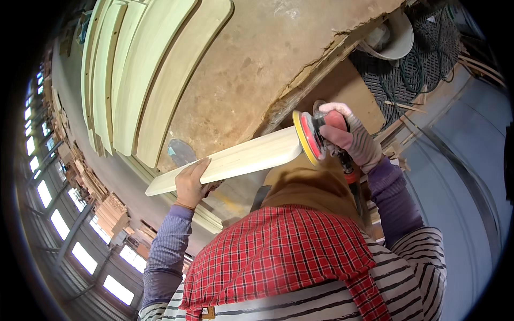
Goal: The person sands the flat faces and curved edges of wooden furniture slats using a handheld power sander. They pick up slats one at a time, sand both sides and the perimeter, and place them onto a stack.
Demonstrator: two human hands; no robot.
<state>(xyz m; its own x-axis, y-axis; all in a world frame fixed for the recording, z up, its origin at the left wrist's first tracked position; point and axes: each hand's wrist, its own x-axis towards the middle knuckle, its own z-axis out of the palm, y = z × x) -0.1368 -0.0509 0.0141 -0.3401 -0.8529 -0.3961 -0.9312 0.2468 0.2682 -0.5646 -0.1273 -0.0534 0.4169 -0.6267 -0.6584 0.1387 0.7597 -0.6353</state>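
Note:
A long pale wooden board (pixel 251 156) with rounded corners lies slanted in front of my body. My bare left hand (pixel 191 183) is closed round the board towards its left end, thumb and fingers over its edge. In my gloved right hand (pixel 350 135) is an orbital sander (pixel 310 137) with a yellow and red round pad, tipped on its side. The pad's face is against or very close to the board's rounded right end; whether it touches I cannot tell. A hose with a red fitting (pixel 349 174) runs down from the sander.
Several similar curved boards (pixel 155 69) stand side by side at the far left of the worktable (pixel 241 69), whose right edge is ragged. A grey sanding disc (pixel 182 152) lies on it. At the far right are a white bucket (pixel 400 37) and coiled hoses (pixel 412 75) on black matting.

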